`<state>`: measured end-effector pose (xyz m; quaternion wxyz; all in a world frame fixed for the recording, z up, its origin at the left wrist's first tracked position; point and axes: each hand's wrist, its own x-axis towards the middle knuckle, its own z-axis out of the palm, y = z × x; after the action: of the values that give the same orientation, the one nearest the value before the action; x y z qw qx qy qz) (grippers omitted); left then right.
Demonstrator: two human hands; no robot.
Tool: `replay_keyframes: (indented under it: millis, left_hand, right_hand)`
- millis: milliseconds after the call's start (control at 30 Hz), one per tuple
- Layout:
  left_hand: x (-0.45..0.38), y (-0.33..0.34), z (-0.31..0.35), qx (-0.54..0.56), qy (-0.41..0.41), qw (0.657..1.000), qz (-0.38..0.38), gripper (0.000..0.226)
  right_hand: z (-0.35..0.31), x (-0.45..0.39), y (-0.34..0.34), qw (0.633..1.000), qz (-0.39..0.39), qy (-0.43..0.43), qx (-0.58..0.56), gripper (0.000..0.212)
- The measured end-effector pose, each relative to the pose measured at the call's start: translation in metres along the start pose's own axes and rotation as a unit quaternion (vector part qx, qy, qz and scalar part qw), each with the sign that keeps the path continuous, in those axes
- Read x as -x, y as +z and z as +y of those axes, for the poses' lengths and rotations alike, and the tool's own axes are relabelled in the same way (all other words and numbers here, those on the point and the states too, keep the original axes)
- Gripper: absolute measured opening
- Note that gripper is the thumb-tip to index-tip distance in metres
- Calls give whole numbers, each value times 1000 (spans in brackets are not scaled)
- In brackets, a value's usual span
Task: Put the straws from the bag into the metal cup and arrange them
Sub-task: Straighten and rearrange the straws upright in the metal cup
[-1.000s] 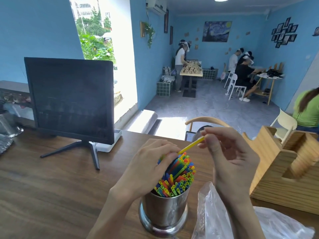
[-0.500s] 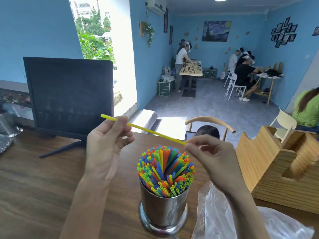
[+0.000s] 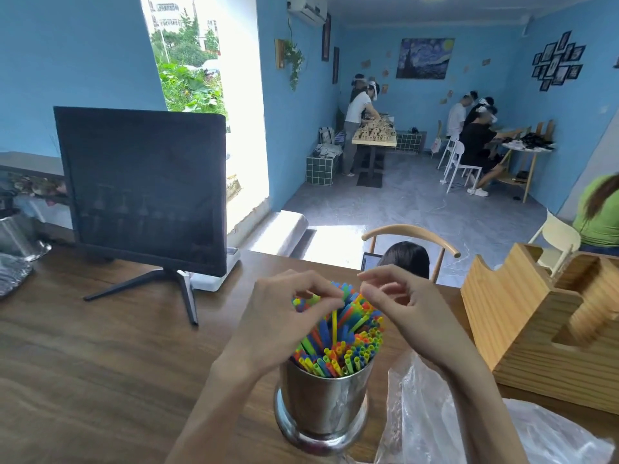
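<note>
A shiny metal cup stands on the wooden table near its front edge, packed with several upright coloured straws. My left hand hovers over the cup's left side and pinches the top of a yellow straw that stands upright among the others. Just right of it, above the cup's right side, my right hand has loosely curled fingers and holds nothing. The crumpled clear plastic bag lies right of the cup, under my right forearm.
A dark monitor on a stand sits at the back left. A wooden holder fills the right side. A metal bucket is at the far left. Behind the table are a chair and a person's head.
The yellow straw, held level between both hands, has been turned upright and lowered into the cup by my left hand. My right hand has let go of it.
</note>
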<state>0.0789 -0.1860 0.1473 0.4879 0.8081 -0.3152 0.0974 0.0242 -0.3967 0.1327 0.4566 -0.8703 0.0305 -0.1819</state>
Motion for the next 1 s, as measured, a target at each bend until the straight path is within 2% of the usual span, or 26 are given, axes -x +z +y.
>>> replay_keyframes:
  millis: [100, 233, 333, 433, 533, 667, 867, 1000]
  left_hand:
    - [-1, -1, -8, -19, -9, 998, -51, 8]
    - [-3, -6, -7, -39, -38, 995, -79, 9]
    - [-1, -6, 1, -67, -21, 991, -110, 26]
    - [4, -2, 2, -104, 14, 982, -157, 44]
    - [4, -1, -1, -98, 13, 983, -157, 38]
    - [3, -1, -4, -77, 5, 985, -157, 31]
    - [5, -1, -7, -55, -17, 985, -162, 32]
    - [5, -1, -8, -56, -12, 987, -153, 31]
  right_hand:
    - [8, -1, -2, 998, -58, 37, -16, 12]
    - [7, -4, 0, 996, -54, 48, -57, 13]
    - [7, -5, 2, 995, -42, 53, -74, 13]
    - [4, -3, -7, 987, -81, 69, -119, 20]
    - [3, 0, -19, 970, -133, 84, -187, 29]
    - [5, 1, -20, 972, -117, 88, -186, 28]
    - [7, -2, -19, 960, -114, 145, -211, 35]
    - [5, 2, -23, 955, -159, 138, -210, 32]
